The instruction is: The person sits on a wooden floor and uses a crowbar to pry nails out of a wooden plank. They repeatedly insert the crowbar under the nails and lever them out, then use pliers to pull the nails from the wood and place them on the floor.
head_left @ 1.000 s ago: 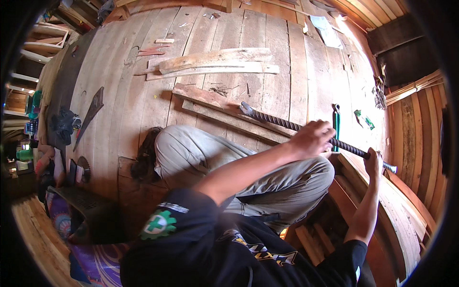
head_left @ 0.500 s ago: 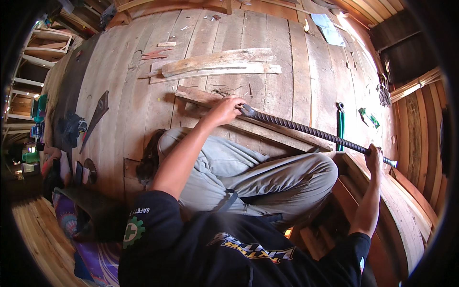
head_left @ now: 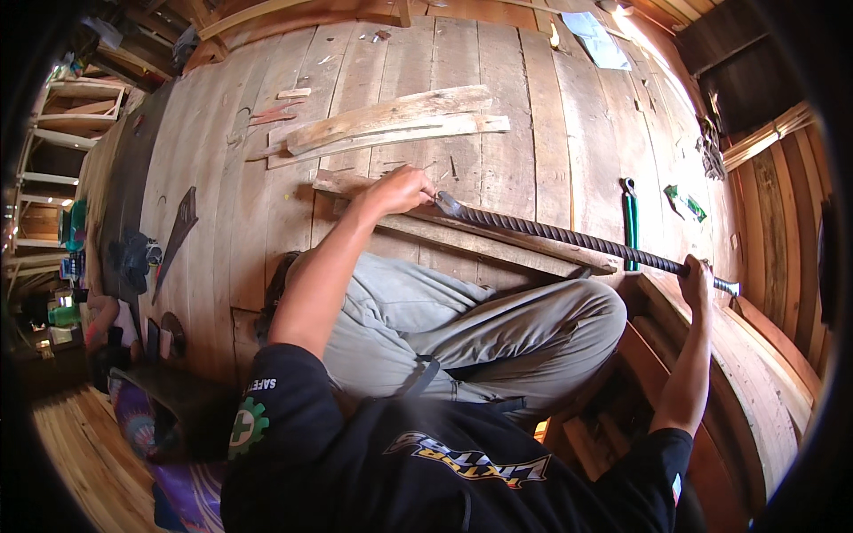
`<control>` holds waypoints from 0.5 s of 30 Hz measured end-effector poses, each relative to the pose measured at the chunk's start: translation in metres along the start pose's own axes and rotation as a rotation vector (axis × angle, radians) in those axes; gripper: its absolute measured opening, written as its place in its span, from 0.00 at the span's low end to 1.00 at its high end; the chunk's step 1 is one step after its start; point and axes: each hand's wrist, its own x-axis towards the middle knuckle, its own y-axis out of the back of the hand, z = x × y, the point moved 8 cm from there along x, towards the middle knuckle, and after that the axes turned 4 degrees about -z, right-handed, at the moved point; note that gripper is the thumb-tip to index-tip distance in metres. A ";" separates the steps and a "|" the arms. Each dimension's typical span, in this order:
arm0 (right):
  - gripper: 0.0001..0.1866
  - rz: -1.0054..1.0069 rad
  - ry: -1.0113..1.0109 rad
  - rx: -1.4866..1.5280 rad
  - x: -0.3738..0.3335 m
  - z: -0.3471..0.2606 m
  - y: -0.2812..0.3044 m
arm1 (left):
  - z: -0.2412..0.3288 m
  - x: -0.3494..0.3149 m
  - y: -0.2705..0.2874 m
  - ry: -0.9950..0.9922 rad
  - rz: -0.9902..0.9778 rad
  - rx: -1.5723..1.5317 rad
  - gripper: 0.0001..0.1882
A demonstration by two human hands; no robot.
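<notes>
A long dark pry bar [head_left: 569, 233] with a twisted shaft lies slantwise across the space before my crossed legs. My right hand [head_left: 698, 277] is wrapped round it near its far right end. At the other end, beside the flattened claw, is my left hand [head_left: 402, 188], fingers pinched together. Whether they hold a nail or only touch the claw tip is too small to tell. Under the bar runs a narrow wooden plank [head_left: 498, 247], partly hidden by the bar and my left hand. Several loose nails [head_left: 454, 167] lie on the floorboards just beyond.
Loose boards [head_left: 391, 120] lie farther out, with red-handled pliers [head_left: 274, 114] to their left. A green-handled tool [head_left: 631, 226] is near the bar's right part. A dark handsaw [head_left: 176, 233] lies at left. Stacked timber [head_left: 746, 382] stands close on my right.
The whole view has shifted a little, so the floor things appear farther left. My left hand has risen slightly by the claw; my right hand keeps its grip on the bar.
</notes>
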 end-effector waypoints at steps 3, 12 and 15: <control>0.03 -0.039 -0.019 0.010 0.006 0.003 0.004 | -0.006 -0.006 0.006 0.019 -0.056 -0.094 0.09; 0.04 -0.074 -0.044 0.016 0.012 -0.006 0.028 | -0.015 -0.008 0.042 0.140 0.334 -0.069 0.33; 0.04 -0.035 -0.030 -0.029 0.013 -0.011 0.044 | -0.029 -0.006 0.007 0.138 0.123 -0.031 0.34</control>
